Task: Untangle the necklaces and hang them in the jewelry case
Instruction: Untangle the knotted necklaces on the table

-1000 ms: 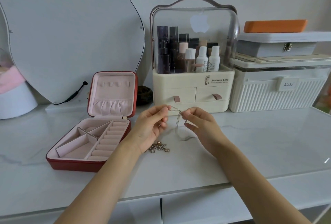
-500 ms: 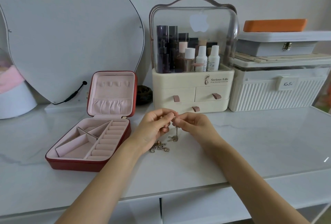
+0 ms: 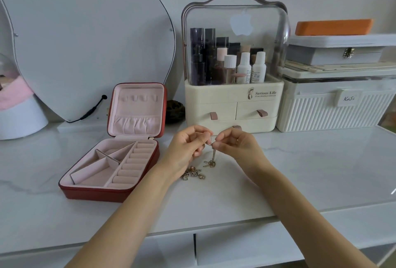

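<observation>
Both hands pinch one chain at frame centre.
Left hand (image 3: pixel 188 145) and right hand (image 3: pixel 237 145) hold the chain (image 3: pixel 213 156) with fingers narrow; case (image 3: pixel 111 190) open lower left; bare worktop (image 3: pixel 321 171) right.

On the desk (image 3: pixel 321 182) the open jewelry case (image 3: pixel 111 160) sits left of the two hands, left hand (image 3: pixel 186 147) and right hand (image 3: pixel 237 147) meeting over a necklace pile (image 3: pixel 194 173), with the cosmetics organizer (image 3: pixel 233 96) behind them, the ribbed storage box (image 3: pixel 334 107) to its right, and the mirror (image 3: pixel 85 38) behind the case.
</observation>
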